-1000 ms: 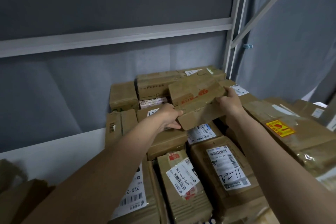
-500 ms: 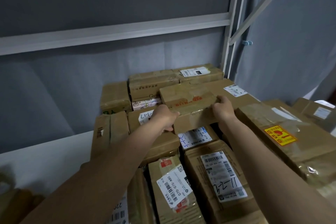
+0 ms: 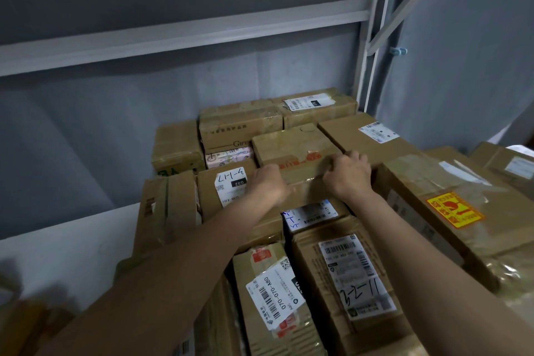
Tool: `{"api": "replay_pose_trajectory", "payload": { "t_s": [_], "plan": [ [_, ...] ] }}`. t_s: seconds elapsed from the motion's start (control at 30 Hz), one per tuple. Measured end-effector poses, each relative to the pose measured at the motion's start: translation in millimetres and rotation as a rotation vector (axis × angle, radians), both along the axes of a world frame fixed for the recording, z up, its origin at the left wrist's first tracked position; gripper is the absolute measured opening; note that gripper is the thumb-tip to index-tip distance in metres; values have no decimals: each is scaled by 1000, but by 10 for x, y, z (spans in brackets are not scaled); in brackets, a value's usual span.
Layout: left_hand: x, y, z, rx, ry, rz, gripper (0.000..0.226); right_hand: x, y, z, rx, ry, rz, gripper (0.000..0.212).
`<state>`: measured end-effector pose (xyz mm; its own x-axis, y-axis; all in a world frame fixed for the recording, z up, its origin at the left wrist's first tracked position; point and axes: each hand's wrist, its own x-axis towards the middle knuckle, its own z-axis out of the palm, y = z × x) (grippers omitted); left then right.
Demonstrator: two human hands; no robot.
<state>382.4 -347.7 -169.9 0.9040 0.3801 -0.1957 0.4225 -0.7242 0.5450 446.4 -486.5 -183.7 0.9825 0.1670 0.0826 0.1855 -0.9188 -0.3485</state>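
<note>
Red-printed carton (image 3: 294,150) sits level atop the parcel stack (image 3: 309,254), slotted between neighbouring boxes (image 3: 358,136) at the rear of the shelf (image 3: 57,246). Both hands grasp it: left hand (image 3: 267,185) clasps the near left corner, right hand (image 3: 348,175) curls over the near top edge, apparently seating it flush.

Brown cardboard box (image 3: 291,146), red print along near top edge, glossy tape on front. Lies flat atop pile (image 3: 332,263); labelled carton (image 3: 346,136) touching at 3 o'clock.

The red-printed box (image 3: 294,147) is dropping flat into the far row, left hand (image 3: 267,182) and right hand (image 3: 348,173) closing together along its near edge.
</note>
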Motion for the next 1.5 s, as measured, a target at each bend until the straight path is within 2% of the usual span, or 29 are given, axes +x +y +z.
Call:
{"api": "replay_pose_trajectory", "payload": {
  "t_s": [0.3, 0.6, 0.73, 0.97, 1.13, 1.3, 1.5],
  "plan": [
    [57, 25, -33, 10, 82, 1, 50, -39, -6, -18, -87, 17, 52, 39],
    [59, 110, 24, 109, 59, -38, 69, -104, 29, 68, 16, -40, 167, 42],
    [35, 165, 80, 161, 66, -76, 61, -152, 108, 161, 2, 0, 242, 44],
    [-190, 452, 263, 414, 47, -112, 41, -345, 421, 295, -134, 72, 378, 42],
    [-489, 809, 344, 525, 34, -71, 33, -543, 772, 383, -198, 83, 460, 47],
    [-885, 1221, 369, 535, 28, -13, 34, -808, 1155, 486, -221, 100, 555, 63],
    [-1541, 1770, 351, 505, 50, 102, 38, -1154, 1741, 604, -322, 33, 686, 61]
  ]
}}
